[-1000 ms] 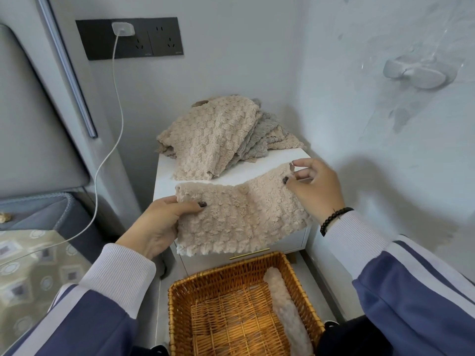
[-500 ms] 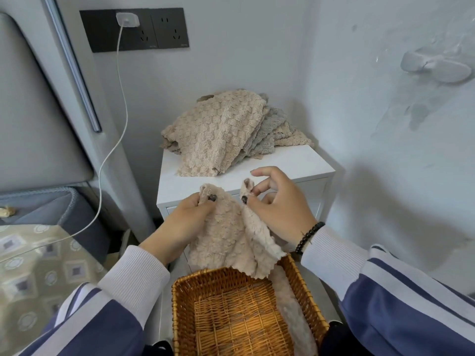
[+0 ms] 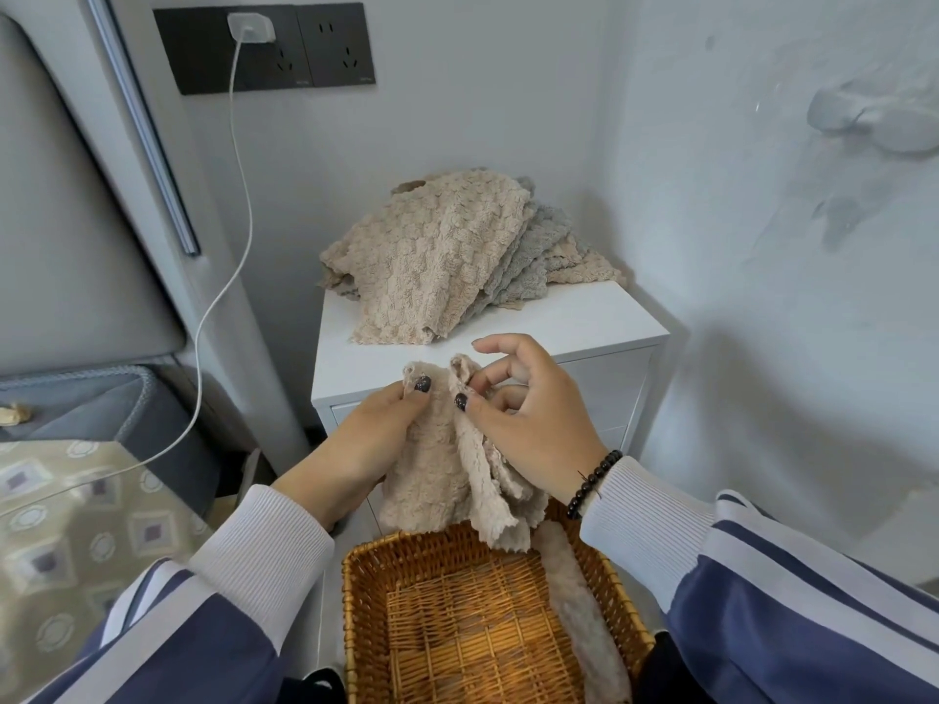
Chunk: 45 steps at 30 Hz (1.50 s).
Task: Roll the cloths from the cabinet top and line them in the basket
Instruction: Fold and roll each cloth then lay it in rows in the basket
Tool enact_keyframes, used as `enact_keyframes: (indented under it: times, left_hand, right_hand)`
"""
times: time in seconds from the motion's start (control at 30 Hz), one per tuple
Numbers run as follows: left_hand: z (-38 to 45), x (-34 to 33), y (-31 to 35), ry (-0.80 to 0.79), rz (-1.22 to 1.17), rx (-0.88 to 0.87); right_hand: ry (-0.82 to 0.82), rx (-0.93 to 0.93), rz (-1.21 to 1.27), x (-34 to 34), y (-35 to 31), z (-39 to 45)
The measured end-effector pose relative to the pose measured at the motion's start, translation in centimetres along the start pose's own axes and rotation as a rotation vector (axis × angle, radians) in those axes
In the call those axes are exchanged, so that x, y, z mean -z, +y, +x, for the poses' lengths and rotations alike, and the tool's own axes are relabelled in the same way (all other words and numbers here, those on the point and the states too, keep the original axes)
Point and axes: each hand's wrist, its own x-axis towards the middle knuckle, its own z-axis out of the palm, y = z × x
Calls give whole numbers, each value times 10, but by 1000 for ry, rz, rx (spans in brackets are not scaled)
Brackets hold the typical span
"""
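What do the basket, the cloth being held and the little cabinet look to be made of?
The basket looks like woven wicker or rattan, with glossy honey-brown strands crossing. The held cloth seems a plush beige microfibre or fleece, its pile fluffy and bumpy. The cabinet shows a smooth matte white top, probably painted or laminated board, though that is uncertain.

One wicker basket (image 3: 366, 591), one rolled cloth (image 3: 579, 602) inside, one held cloth (image 3: 432, 464), one cabinet (image 3: 559, 322).

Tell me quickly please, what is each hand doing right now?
Left hand: closed, pinching one top corner of the beige fluffy cloth.
Right hand: thumb and finger pinch the cloth's other top corner; other fingers spread.
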Motion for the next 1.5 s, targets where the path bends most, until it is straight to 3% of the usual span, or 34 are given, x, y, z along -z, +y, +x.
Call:
enact_keyframes:
  times: [0.13,0.37,0.5,0.7,1.0,1.23,1.5]
  left_hand:
    - [0,3,-1,6,125,-8]
    - [-4,-2,0,-119,-157,23]
    - [-4,0,0,-33,-207,-18]
    - [-3,8,7,122,-437,-5]
    - [-5,21,13,187,-720,14]
    - [-6,21,14,181,-770,7]
    - [-8,24,15,229,-764,-1]
  right_hand:
    - [21,-32,53,1,-3,0]
    - [-206,-153,210,-6,-6,-4]
    - [-237,-139,251,-6,-4,-2]
    - [-73,15,-17,5,-6,0]
    - [-305,126,-522,11,12,-1]
    - [-216,223,-518,10,14,-2]
    - [-99,207,-504,9,13,-1]
